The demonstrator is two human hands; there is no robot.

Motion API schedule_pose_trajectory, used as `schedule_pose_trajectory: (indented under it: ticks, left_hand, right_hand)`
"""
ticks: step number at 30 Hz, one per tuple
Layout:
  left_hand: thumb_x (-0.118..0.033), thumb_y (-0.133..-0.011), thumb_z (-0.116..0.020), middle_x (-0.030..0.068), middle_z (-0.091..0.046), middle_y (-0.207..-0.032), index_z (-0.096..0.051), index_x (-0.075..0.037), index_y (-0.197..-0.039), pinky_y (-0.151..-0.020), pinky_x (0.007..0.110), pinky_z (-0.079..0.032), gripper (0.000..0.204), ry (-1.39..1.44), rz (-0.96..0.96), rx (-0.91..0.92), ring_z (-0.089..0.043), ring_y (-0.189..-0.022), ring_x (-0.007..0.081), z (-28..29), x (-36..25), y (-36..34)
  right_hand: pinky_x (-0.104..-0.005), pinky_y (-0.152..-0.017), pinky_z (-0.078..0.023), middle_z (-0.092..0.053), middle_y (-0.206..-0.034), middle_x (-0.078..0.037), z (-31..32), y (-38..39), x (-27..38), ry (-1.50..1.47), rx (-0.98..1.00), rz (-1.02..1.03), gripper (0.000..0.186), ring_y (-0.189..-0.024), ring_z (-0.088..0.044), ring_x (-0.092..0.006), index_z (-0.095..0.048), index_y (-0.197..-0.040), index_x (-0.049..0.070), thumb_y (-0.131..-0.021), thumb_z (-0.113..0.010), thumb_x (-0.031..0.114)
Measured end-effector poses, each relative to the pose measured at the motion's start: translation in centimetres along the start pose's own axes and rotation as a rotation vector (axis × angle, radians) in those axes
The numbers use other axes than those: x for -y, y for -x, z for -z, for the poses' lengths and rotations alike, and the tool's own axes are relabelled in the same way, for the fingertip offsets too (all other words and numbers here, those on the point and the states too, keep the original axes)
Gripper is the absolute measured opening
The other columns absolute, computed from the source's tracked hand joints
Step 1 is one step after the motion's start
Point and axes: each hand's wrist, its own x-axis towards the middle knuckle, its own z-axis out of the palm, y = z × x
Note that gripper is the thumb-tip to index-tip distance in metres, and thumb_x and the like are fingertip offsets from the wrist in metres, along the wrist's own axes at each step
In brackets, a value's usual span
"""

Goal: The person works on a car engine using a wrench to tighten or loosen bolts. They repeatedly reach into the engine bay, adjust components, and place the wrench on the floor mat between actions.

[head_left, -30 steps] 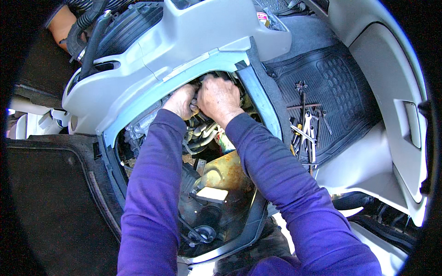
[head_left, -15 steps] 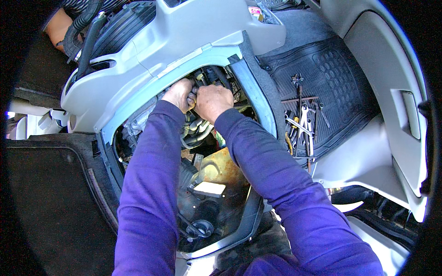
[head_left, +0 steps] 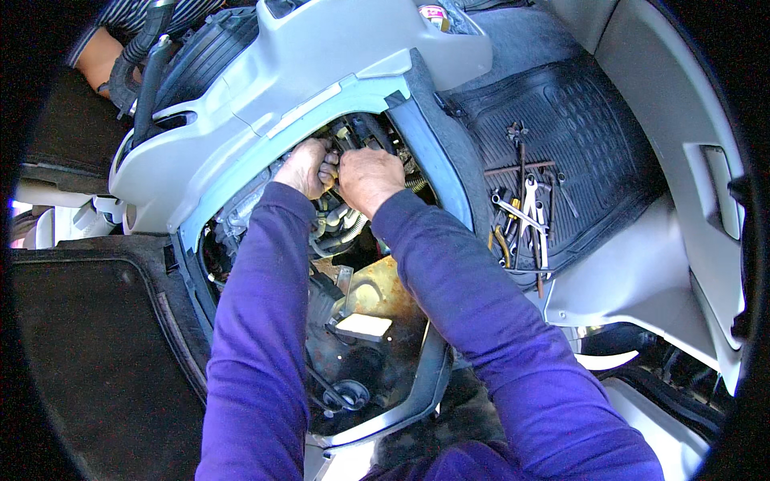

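Both my hands are inside the open engine bay, near its far edge among hoses and wiring. My left hand [head_left: 310, 167] is closed, its fingers curled toward the right hand around something hidden. Beside it my right hand [head_left: 371, 176] is a fist with its back up; whatever it grips cannot be seen. Just beyond the hands run dark hoses [head_left: 370, 131]. Below them lies a ribbed, light-coloured conduit [head_left: 353, 230] among other lines. Nearer to me is a rust-stained metal panel [head_left: 385, 290].
Wrenches [head_left: 530, 197] and other hand tools lie on the ribbed floor mat [head_left: 597, 120] at right. A pale blue frame [head_left: 188, 212] borders the bay. A grey console [head_left: 321, 40] rises beyond it. Another person's arm [head_left: 95, 60] shows at upper left. The door [head_left: 682, 96] stands at right.
The view has shifted slightly. My hands stay at nearly the same spot in the bay, still closed, with a slightly wider gap between them.
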Motion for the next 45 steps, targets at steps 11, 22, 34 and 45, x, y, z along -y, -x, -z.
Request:
schedule_pose_trajectory:
  ticks: [11,22,34,45]
  left_hand:
    - [-0.023,-0.1,-0.042,0.0065,-0.061,-0.07,-0.058,-0.009,-0.087,-0.037,0.028,-0.039,0.025,0.107,-0.27,-0.216,-0.053,-0.048,0.017,-0.5,1.5,-0.9]
    - [-0.024,-0.1,-0.034,-0.0046,-0.036,-0.059,-0.041,-0.015,-0.074,-0.034,0.021,-0.019,0.029,0.002,0.02,-0.081,-0.026,-0.041,0.0053,-0.5,-0.4,0.2]
    - [-0.017,-0.09,-0.063,0.0138,-0.07,-0.109,-0.065,-0.007,-0.107,-0.084,0.036,-0.053,0.02,-0.2,-0.298,0.147,-0.066,-0.102,0.0252,1.5,1.0,-1.4]
    - [-0.012,-0.091,-0.05,0.0147,-0.068,-0.077,-0.064,-0.001,-0.084,-0.056,0.035,-0.052,0.019,-1.29,-0.449,-0.201,-0.066,-0.066,0.027,2.7,-0.8,-3.0]
  right_hand:
    - [-0.0467,-0.074,-0.058,-0.071,-0.086,-0.024,-0.3,-2.8,1.1,-0.078,-0.337,0.08,0.028,-0.081,-0.072,-0.0391,-0.065,-0.091,-0.001,-0.093,-0.052,0.024]
    - [-0.0402,-0.086,-0.057,-0.073,-0.108,-0.015,-0.1,-1.0,0.5,0.119,0.125,-0.057,0.026,-0.103,-0.07,-0.0299,-0.075,-0.104,0.009,-0.087,-0.063,0.025]
    - [-0.0459,-0.079,-0.057,-0.073,-0.093,-0.022,-0.5,-2.4,1.5,-0.074,-0.237,0.041,0.027,-0.092,-0.072,-0.0363,-0.069,-0.097,0.001,-0.088,-0.053,0.022]
    - [-0.0406,-0.088,-0.056,-0.072,-0.105,-0.019,1.7,-0.4,-0.2,-0.002,0.108,-0.056,0.035,-0.1,-0.07,-0.0323,-0.074,-0.1,0.004,-0.09,-0.06,0.035]
